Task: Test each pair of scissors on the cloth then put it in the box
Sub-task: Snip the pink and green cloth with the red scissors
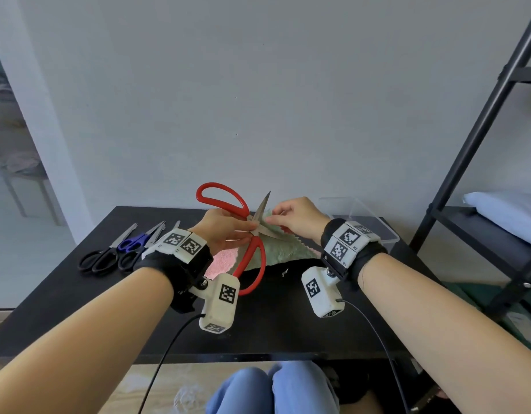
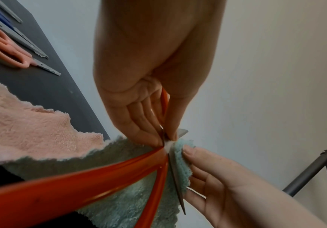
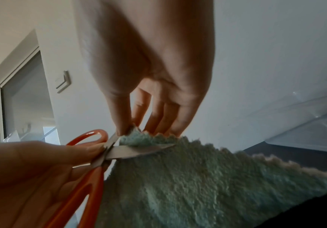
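Red-handled scissors are held above the black table with their blades spread apart. My left hand pinches them near the pivot, thumb and fingers on either side. A green cloth rises from the table, and its corner lies between the blades. My right hand pinches that corner with thumb and fingers. The clear plastic box stands at the back right of the table, behind my right wrist.
A pink cloth lies partly under the green one. Several other scissors, black- and blue-handled, lie in a row at the table's left; a pink-handled pair shows in the left wrist view. A black metal shelf stands to the right.
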Motion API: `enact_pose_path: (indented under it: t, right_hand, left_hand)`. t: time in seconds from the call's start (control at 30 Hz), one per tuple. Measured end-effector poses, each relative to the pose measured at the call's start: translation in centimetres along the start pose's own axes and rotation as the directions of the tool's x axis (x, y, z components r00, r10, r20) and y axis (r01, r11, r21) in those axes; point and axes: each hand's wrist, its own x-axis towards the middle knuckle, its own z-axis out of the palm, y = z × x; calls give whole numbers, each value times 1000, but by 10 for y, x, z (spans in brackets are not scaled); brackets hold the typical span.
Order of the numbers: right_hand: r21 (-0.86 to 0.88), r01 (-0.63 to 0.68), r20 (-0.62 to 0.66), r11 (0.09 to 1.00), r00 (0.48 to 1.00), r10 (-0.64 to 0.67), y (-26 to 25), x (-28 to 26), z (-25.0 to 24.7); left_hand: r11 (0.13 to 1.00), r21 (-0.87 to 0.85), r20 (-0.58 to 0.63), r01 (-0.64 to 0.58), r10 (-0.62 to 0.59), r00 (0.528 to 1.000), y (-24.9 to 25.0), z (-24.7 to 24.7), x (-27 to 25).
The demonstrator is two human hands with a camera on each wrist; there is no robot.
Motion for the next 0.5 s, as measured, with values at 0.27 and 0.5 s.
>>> enact_pose_path:
  t: [0.27,0.5]
  right_hand:
    - [102,49,-1,994,999,-49,2,0,1]
    - [176,29,-26,984,999,-25,3,-6,6]
  left_hand:
    - [1000,4,-40,-15,15,999,2,-1,4]
    - [999,3,-68,-49,50,996,-1,1,2]
